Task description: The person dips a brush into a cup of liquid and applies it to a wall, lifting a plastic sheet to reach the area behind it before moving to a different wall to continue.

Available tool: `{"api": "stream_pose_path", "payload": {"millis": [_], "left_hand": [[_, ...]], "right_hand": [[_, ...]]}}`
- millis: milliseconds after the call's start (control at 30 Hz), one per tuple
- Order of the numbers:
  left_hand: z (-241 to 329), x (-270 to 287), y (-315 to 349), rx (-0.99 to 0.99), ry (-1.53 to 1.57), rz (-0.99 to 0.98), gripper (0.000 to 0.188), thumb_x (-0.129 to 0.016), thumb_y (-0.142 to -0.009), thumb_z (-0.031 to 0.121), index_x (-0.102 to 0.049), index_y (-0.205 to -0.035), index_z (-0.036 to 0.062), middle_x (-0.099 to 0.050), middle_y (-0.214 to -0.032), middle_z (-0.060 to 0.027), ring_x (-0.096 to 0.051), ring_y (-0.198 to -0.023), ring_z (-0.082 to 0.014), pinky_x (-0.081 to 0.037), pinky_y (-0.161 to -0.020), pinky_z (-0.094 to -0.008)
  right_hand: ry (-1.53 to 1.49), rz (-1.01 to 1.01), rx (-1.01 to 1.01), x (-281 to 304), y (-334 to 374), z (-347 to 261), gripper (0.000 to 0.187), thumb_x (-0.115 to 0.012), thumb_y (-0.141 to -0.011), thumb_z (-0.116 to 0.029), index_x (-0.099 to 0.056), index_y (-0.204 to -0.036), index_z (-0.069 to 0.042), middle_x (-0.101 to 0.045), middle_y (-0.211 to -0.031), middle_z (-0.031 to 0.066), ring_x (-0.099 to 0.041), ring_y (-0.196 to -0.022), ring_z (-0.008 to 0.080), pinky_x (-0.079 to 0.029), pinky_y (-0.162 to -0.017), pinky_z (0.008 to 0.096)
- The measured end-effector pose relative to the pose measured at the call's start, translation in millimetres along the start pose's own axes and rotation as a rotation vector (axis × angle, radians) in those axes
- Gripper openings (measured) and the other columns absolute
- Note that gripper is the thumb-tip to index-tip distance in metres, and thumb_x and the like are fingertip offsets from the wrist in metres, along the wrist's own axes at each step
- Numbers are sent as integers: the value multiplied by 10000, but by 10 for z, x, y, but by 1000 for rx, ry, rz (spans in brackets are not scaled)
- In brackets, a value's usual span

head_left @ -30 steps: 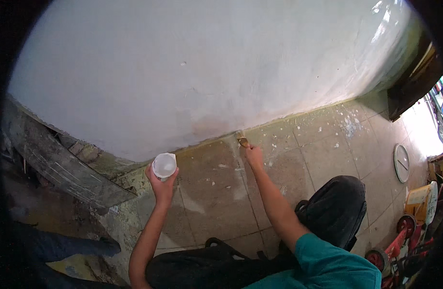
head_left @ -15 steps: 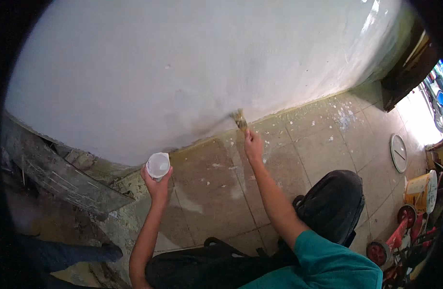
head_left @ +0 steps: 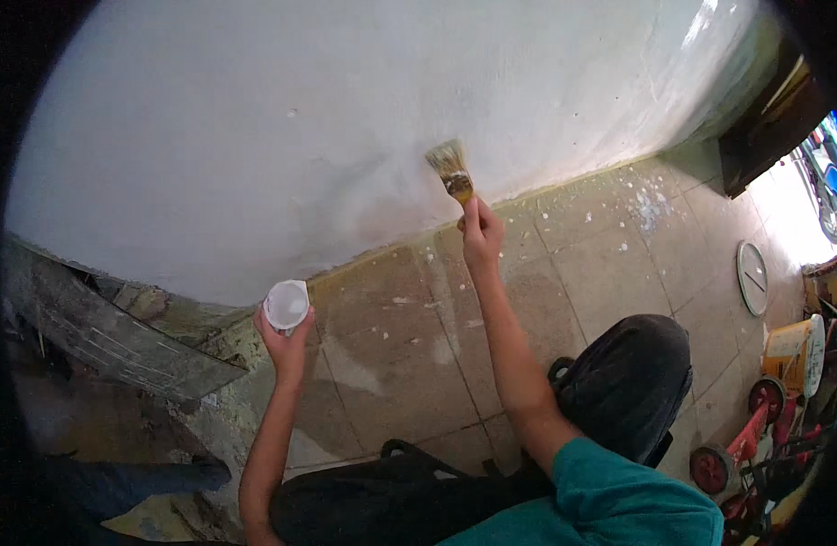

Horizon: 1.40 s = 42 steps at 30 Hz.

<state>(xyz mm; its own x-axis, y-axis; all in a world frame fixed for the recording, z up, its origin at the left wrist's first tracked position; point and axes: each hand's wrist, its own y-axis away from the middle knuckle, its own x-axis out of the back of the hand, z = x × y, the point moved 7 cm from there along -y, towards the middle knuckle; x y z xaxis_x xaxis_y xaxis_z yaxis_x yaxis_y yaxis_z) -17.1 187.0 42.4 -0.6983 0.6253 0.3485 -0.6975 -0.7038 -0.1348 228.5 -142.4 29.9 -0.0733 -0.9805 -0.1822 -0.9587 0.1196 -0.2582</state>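
Observation:
My right hand [head_left: 482,232] is closed round the handle of a flat paintbrush [head_left: 453,173]. Its pale bristles point up and to the left, at the lower part of a whitish wall [head_left: 254,136]; whether they touch it I cannot tell. In my left hand [head_left: 284,341] a small white plastic cup [head_left: 286,304] is gripped from below, its round mouth turned up. Something white shows inside the cup. A darker, damp-looking patch [head_left: 345,187] marks the wall left of the brush.
Paint-spattered floor tiles [head_left: 591,273] run along the wall's foot. A grey board [head_left: 118,337] leans at left, near another person's leg [head_left: 136,482]. At right are a round lid [head_left: 752,278], a yellow-and-white bucket [head_left: 793,353], a red wheeled thing [head_left: 737,446] and a dark wooden post [head_left: 769,123].
The brush in my right hand has moved up the wall, away from the floor edge. My left hand and the cup have shifted slightly left and up in the picture.

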Motion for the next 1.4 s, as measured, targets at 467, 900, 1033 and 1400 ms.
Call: {"api": "stream_pose_path", "payload": {"millis": [467,900,1033,1400], "left_hand": [[67,-93,46,62,89,-11,776,-825,-696,147,-364,-1309,28,-362,-1296,-94,-426,-1205,-238,-367,-1006,-373],[-77,-28,-16,78,75,52,785,-834,-676,136,-378,-1308,38,-385,-1305,-98,-439,-1204,-246,-387,-1005,-391],[-10,-86,-4,36,10,9,777,-830,-679,118,-377,-1304,26,-385,-1276,-90,-444,-1191,-243,-401,-989,-383],[-74,-149,-9,77,68,-22,796,-828,-684,125,-357,-1316,21,-358,-1294,-94,-411,-1221,-242,-375,-1012,-382]], "right_hand": [[604,22,-324,652,16,873,408,-529,-922,-362,-664,-861,19,-612,-654,117,-607,-636,270,-469,-620,393],[801,-62,-501,687,231,1028,372,-525,-908,-366,-683,-1046,-58,-669,-914,203,-641,-861,376,-497,-718,443],[839,60,-339,655,43,766,359,-529,-917,-349,-684,-1048,-54,-677,-792,159,-658,-722,305,-491,-642,401],[620,34,-166,594,50,733,352,-526,-926,-356,-677,-1089,-82,-614,-667,126,-601,-629,241,-467,-586,367]]}}
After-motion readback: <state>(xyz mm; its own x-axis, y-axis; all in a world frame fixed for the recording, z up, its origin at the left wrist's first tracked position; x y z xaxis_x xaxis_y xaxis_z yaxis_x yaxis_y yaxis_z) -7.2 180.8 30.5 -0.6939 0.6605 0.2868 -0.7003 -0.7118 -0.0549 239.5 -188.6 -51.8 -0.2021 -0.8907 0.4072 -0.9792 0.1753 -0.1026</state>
